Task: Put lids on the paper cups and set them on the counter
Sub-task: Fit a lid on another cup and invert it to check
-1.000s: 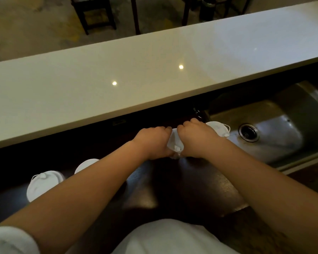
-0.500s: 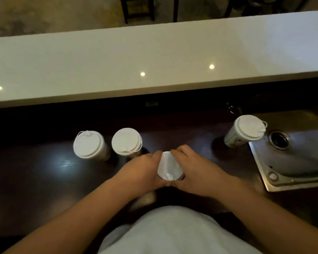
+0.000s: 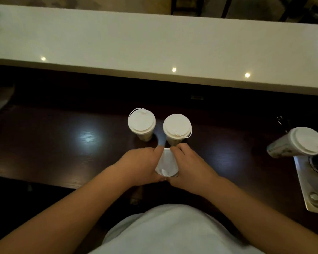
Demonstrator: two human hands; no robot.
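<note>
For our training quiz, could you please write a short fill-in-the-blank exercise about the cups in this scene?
1. Both hands, left hand and right hand, hold one white lid between them on a ____.
2. Just beyond the hands stand ____ lidded cups, left cup and right cup.
3. Another lidded cup stands beside the metal ____.
4. The pale upper counter holds ____ cups.

Missing words: cup; two; sink; no

white lids (image 3: 141, 121), dk brown wood-grain worktop (image 3: 62, 143), cream counter (image 3: 154, 43), steel-grey sink (image 3: 308, 191)
</note>
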